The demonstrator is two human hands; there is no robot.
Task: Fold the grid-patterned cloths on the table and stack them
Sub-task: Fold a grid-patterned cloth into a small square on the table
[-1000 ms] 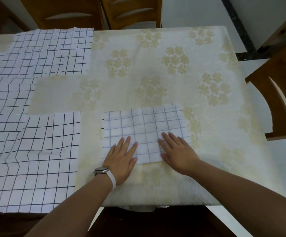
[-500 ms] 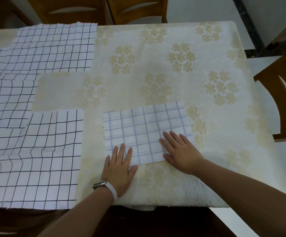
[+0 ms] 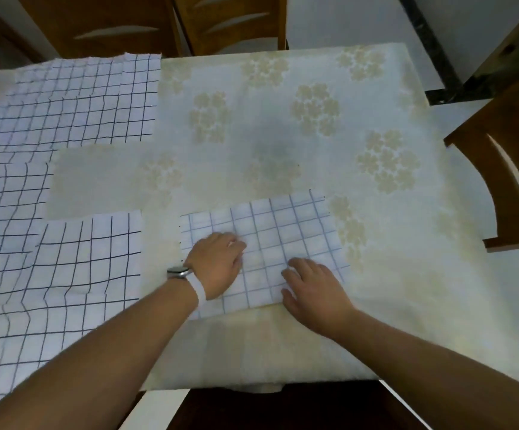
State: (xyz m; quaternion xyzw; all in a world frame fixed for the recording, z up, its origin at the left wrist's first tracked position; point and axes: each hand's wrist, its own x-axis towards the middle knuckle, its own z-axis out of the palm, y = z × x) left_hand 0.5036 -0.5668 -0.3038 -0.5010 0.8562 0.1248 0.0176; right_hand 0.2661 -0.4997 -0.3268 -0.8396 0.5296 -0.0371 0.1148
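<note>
A folded grid-patterned cloth (image 3: 286, 231) with pale blue lines lies near the front edge of the table (image 3: 329, 352). My left hand (image 3: 217, 265), a watch on its wrist, sits on the cloth's left half with bent fingers gripping the fabric. The cloth's near right corner is under my right hand (image 3: 314, 290), whose fingers are also bent and pinch it. Unfolded grid cloths lie flat at the left: one near me (image 3: 65, 274), one in the middle left (image 3: 3, 193), one at the far left (image 3: 81, 103).
A cream floral tablecloth (image 3: 314, 135) covers the table. Wooden chairs stand at the far side (image 3: 230, 23), (image 3: 96, 26) and at the right (image 3: 506, 181). White floor shows past the right edge.
Both hands lay flat along the folded cloth's near edge before. My left hand has moved up onto the cloth, and the fingers of both hands have bent. The view has also shifted.
</note>
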